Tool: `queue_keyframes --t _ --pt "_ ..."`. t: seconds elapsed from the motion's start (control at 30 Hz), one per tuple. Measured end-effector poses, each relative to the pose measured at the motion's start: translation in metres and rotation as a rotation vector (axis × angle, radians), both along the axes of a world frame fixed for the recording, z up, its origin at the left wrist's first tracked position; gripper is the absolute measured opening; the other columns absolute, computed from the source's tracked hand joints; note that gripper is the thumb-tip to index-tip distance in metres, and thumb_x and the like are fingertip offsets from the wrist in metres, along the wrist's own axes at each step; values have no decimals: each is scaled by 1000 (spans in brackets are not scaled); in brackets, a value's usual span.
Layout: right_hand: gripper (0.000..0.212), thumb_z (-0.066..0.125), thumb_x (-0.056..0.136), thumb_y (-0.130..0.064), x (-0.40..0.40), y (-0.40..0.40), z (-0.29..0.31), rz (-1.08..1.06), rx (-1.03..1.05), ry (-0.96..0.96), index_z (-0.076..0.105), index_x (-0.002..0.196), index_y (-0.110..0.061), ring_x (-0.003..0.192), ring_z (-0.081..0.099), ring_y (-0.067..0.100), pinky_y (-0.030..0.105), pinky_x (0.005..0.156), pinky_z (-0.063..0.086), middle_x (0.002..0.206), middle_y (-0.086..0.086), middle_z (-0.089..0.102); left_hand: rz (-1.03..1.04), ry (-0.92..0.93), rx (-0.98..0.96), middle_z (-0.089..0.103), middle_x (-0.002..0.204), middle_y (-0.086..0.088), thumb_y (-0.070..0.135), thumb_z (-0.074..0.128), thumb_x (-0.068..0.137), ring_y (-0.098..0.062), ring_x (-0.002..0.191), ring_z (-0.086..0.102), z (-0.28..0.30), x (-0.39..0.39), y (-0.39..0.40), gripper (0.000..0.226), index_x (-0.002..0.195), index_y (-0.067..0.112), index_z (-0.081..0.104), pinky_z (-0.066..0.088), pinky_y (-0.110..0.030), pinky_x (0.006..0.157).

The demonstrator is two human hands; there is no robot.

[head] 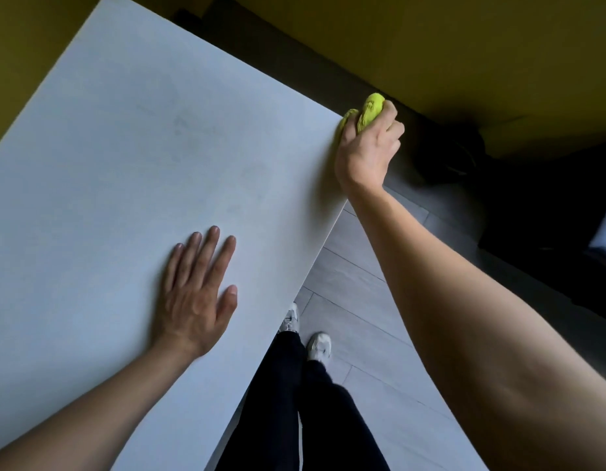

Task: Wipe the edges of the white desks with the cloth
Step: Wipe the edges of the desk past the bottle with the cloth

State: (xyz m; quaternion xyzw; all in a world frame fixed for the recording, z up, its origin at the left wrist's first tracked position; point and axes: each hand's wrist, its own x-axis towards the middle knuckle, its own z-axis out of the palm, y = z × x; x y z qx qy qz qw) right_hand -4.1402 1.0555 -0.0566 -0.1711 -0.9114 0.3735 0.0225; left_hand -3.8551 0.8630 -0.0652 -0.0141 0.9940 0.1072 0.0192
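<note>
A large white desk [125, 164] fills the left and middle of the head view, its right edge running diagonally down to the lower middle. At the desk's far right corner my right hand [366, 147] grips a bunched yellow-green cloth [369, 110], which sits against the corner's edge. My left hand [196, 294] rests flat on the desktop near the right edge, fingers straight and spread.
Grey plank floor [356, 300] lies to the right of the desk, with my legs in dark trousers and white shoes [318, 345] beside the edge. A yellow wall [430, 45] stands behind. A dark rounded object [451, 154] sits on the floor near the corner.
</note>
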Motion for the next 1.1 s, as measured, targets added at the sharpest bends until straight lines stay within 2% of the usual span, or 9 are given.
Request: queue_keyframes --t 0.17,0.4,0.5,0.63,0.9,1.0,1.1 --pt "56 48 102 -37 45 -6 2 -138 -118 -68 31 149 -11 113 50 40 42 99 38 127 18 44 0 21 15 22 172 -8 38 37 99 -32 159 21 -2 -1 0 68 163 16 31 16 -55 128" --pt "64 53 100 -37 209 -39 4 -97 -172 -94 29 153 -10 117 45 38 43 99 36 123 16 44 -19 34 9 21 172 -6 40 38 98 -30 159 20 -5 -2 -2 69 164 18 29 16 -53 128" --pt "65 53 100 -38 245 -46 2 -95 -191 -139 27 153 -12 119 42 36 45 102 36 127 14 43 -23 30 13 19 173 -5 40 38 99 -29 159 18 -6 -1 -3 70 164 19 28 15 -53 128" --pt "62 51 101 -37 212 -48 3 -148 -175 -165 29 151 -9 117 42 40 46 101 35 128 18 42 -32 18 7 18 173 -5 42 37 98 -29 160 17 -7 -2 -4 71 165 20 26 14 -53 128" --pt "52 48 102 -36 83 -24 2 -204 -90 -137 35 140 -4 113 50 44 43 102 38 129 19 43 -36 33 25 19 173 -5 42 39 97 -30 159 18 -7 -1 -6 72 164 19 27 13 -52 129" --pt "50 48 101 -36 70 -21 2 -221 -98 -121 36 139 -6 112 51 42 42 100 39 128 18 43 -43 38 37 18 173 -5 43 39 97 -29 160 17 -7 0 -6 72 165 20 27 12 -52 129" --pt "49 49 101 -34 98 -23 2 -218 -119 -85 38 139 -6 111 52 43 43 96 40 124 19 45 -40 35 50 18 173 -5 43 39 97 -29 160 17 -7 1 -7 72 164 20 27 10 -50 129"
